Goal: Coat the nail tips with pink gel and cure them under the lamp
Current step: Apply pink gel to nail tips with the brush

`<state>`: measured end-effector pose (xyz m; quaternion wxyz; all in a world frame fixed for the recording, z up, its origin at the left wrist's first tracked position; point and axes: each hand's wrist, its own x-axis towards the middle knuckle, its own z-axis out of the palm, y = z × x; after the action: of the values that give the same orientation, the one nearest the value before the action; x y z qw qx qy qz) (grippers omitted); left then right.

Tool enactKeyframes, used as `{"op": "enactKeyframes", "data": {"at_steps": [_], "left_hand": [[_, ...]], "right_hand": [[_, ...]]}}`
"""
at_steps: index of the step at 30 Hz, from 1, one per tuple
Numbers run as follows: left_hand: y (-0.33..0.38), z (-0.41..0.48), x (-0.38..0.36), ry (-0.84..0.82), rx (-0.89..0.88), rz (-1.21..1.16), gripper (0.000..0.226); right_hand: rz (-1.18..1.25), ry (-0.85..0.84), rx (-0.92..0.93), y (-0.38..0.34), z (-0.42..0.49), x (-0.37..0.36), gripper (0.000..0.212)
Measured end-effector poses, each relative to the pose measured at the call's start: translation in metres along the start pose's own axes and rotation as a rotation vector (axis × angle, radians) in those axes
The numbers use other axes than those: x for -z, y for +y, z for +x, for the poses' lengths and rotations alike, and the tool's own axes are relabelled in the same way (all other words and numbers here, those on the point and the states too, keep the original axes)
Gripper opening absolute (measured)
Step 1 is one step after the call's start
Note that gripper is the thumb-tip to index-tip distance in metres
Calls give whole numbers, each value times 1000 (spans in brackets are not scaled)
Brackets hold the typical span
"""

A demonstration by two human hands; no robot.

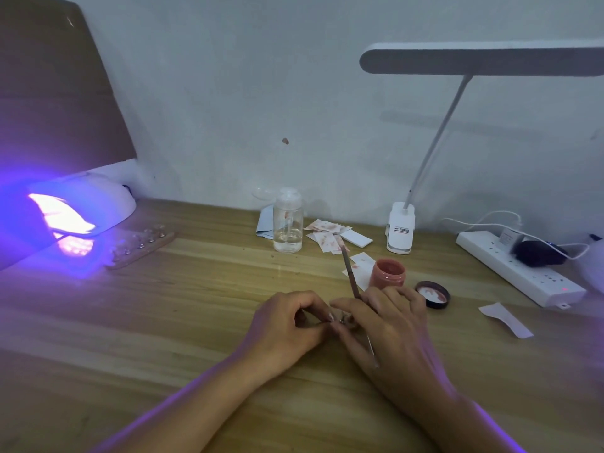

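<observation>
My left hand (287, 325) and my right hand (389, 325) meet at the middle of the wooden table. Between their fingertips they pinch a small nail tip on a holder (340, 318), mostly hidden. A thin brush (351, 276) is held between the fingers of my right hand, its tip pointing away from me. The open jar of pink gel (389, 273) stands just beyond my right hand, its black lid (433, 294) beside it. The curing lamp (75, 210) glows purple at the far left. A wooden strip with several nail tips (143, 245) lies in front of it.
A clear bottle of liquid (287, 223) stands at the back. Stained paper wipes (330, 235) lie scattered near it. A white desk lamp (400, 228) is clipped at the back right. A white power strip (519, 268) runs along the right. A paper scrap (505, 320) lies near it.
</observation>
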<state>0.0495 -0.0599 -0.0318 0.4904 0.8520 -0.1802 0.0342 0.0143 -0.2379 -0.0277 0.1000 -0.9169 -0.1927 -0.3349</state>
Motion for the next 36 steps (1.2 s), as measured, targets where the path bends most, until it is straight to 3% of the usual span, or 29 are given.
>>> {"op": "enactKeyframes", "data": {"at_steps": [10,17,29,32,36], "left_hand": [[1,0,0,46,-2,84,14],[0,-3,-2,84,-99,213,14],[0,-3,-1,73,-63,146,11],[-2,-2,0,50,-57,194,14],[-6,0,4,-22,-52,208,16]], "right_hand": [[31,-44,-54,-2,2,2,26],[18,-41,-42,-1,1,1,26],[42,51,7,0,0,-2,21],[127,151,-27,1,0,2,29],[443,252,-252,5,1,8,36]]}}
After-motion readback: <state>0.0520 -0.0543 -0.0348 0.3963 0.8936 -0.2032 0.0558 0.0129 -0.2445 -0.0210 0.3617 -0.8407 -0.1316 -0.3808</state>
